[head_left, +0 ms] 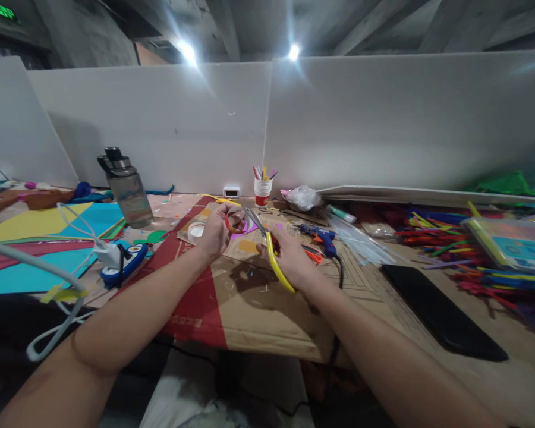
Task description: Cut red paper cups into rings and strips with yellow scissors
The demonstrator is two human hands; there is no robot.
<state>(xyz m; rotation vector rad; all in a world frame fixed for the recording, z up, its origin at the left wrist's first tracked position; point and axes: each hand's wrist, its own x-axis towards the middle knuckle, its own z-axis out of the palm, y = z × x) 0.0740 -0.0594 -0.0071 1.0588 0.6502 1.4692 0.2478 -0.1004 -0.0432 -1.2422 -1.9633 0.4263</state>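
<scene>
My left hand (pixel 218 232) is closed on a small red ring (pixel 235 222), holding it up over the cardboard sheet (pixel 267 321). Yellow-handled pliers (pixel 274 261) are in my right hand (pixel 288 252), its fingers wrapped round the handles. The metal jaws point up and left, close to the right side of the ring; whether they touch it I cannot tell. Behind the ring shows a purple piece (pixel 251 227). A white round lid (pixel 196 232) lies left of my left hand.
A blue glue gun (pixel 323 238) and a black phone (pixel 441 309) lie to the right, beside many coloured pipe cleaners (pixel 437 232). Stacked cups (pixel 263 191) stand behind. At left are a water bottle (pixel 128 193), a power strip (pixel 125 266) and coloured sheets (pixel 35 238).
</scene>
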